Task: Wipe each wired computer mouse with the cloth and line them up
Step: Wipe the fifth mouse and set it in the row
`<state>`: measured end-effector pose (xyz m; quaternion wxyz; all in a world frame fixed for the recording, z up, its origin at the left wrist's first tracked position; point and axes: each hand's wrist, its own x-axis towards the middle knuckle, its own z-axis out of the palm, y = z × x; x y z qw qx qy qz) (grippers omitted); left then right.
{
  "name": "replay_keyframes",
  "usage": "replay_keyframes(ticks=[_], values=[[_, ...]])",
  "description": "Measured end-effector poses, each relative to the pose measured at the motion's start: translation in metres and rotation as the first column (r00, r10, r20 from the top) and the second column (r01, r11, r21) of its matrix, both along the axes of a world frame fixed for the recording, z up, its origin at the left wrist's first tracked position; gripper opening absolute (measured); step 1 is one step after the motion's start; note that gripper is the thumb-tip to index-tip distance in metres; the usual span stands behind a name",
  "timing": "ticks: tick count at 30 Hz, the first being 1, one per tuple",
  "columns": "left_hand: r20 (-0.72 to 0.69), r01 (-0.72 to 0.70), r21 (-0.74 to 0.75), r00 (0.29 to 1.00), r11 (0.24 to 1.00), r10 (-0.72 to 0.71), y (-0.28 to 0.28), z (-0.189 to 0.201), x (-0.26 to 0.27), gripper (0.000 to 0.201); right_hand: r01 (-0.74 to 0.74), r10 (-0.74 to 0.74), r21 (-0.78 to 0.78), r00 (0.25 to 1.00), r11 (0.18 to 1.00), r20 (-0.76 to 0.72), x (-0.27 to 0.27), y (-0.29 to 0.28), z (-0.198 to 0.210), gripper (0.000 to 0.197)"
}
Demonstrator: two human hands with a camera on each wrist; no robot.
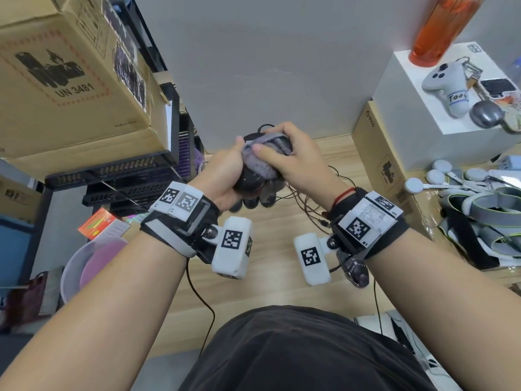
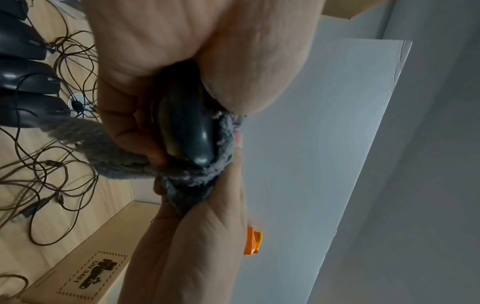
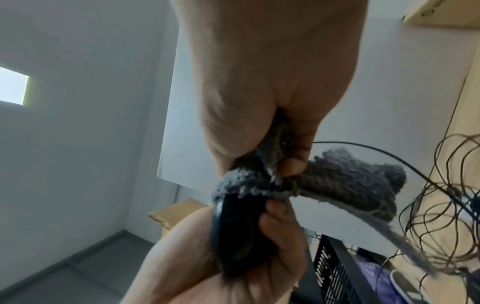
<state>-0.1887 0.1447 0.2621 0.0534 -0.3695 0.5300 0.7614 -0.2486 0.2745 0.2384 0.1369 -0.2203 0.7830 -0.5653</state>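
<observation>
Above the wooden desk (image 1: 276,263), my left hand (image 1: 228,176) grips a black wired mouse (image 1: 249,180) from below. My right hand (image 1: 284,156) grips a grey knitted cloth (image 1: 262,159) and holds it wrapped over the mouse's top. In the left wrist view the mouse (image 2: 187,127) sits between palm and cloth (image 2: 122,152). The right wrist view shows the cloth (image 3: 337,179) bunched in my fingers above the mouse (image 3: 236,232). Several other black mice (image 2: 26,61) lie side by side on the desk under my hands, partly hidden in the head view.
Tangled mouse cables (image 1: 307,204) spread right of the mice. Cardboard boxes (image 1: 70,80) and black trays (image 1: 127,176) crowd the left. A cardboard box (image 1: 380,153), a white box (image 1: 408,114) with an orange bottle (image 1: 439,29), and straps (image 1: 493,221) fill the right.
</observation>
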Motion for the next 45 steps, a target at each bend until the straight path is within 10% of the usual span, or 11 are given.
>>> replay_keyframes(ticks=[8, 21, 27, 31, 37, 45], values=[[0.016, -0.055, 0.026, 0.998, 0.998, 0.055, -0.002, -0.004, -0.003, 0.054, -0.215, 0.222, 0.130, 0.974, 0.968, -0.041, 0.004, 0.006, 0.000, 0.117], [0.136, 0.196, -0.188, 0.976, 0.962, -0.172, -0.003, -0.008, 0.011, 0.050, -0.007, 0.020, -0.104, 0.991, 0.995, 0.132, -0.016, 0.016, -0.003, 0.017], [0.062, 0.233, -0.200, 0.972, 0.952, -0.225, -0.008, -0.006, 0.010, 0.068, -0.107, 0.122, -0.099, 0.980, 0.989, 0.158, -0.004, 0.014, -0.002, 0.054], [0.071, 0.211, -0.290, 0.977, 0.934, -0.199, -0.010, -0.002, 0.010, 0.045, 0.071, -0.062, -0.076, 0.991, 0.995, 0.115, -0.020, 0.016, -0.007, 0.032], [0.052, 0.277, -0.328, 0.960, 0.903, -0.275, -0.009, 0.001, 0.012, 0.041, 0.213, -0.189, -0.159, 0.969, 0.964, 0.157, -0.043, 0.039, 0.006, 0.050], [0.017, 0.274, -0.405, 0.956, 0.872, -0.292, -0.011, 0.002, 0.008, 0.035, -0.202, 0.211, -0.071, 0.963, 0.977, 0.168, -0.036, 0.038, 0.017, 0.046]])
